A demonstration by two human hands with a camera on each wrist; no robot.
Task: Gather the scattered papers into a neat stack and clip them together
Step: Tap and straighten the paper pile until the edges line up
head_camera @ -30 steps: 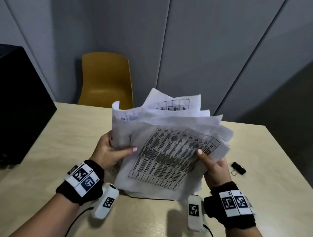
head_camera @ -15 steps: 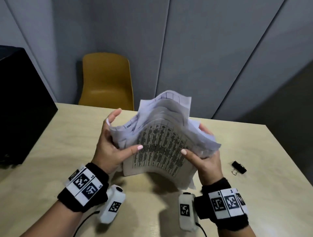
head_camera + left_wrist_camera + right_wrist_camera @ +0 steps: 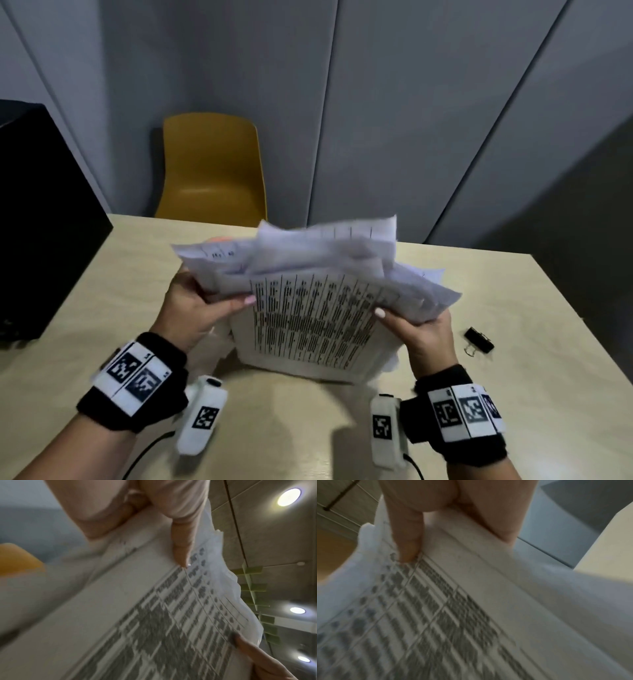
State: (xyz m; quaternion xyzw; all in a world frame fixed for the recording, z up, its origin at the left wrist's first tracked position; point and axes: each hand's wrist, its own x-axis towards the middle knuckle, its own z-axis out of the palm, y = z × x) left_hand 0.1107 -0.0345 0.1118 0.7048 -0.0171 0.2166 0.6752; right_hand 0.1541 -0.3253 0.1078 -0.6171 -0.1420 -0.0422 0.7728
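Both hands grasp the papers (image 3: 308,301) above the table (image 3: 102,291): left hand (image 3: 195,308) and right hand (image 3: 421,329), thumbs on a printed grid sheet. Edges uneven, crumpled, fanned. Binder clip (image 3: 479,340) lies right; yellow chair (image 3: 212,164) beyond.

Pale wooden table (image 3: 513,394) — black binder clip (image 3: 479,340)

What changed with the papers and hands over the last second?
The papers were squeezed into a bowed bundle, then spread out again and stood upright, lower edge near the table. The left hand and right hand kept gripping the sides. The binder clip stayed put.
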